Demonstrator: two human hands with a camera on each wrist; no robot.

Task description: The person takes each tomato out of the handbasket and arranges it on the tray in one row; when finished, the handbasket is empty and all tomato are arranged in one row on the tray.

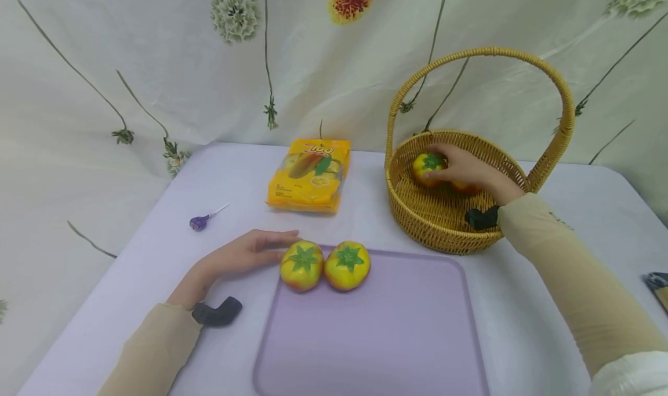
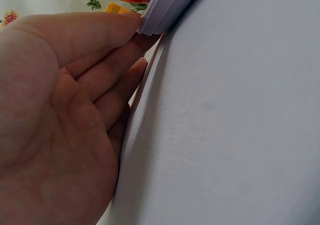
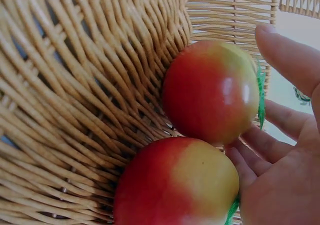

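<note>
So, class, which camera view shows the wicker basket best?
The head view: the wicker basket shows from handle to base, though the right sleeve covers part. The right wrist view gives only its weave, close up; the left wrist view, a sliver at the top edge.

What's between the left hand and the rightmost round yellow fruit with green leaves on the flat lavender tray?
A second round yellow fruit with green leaves sits between the left hand and the rightmost fruit; head view shows it.
</note>
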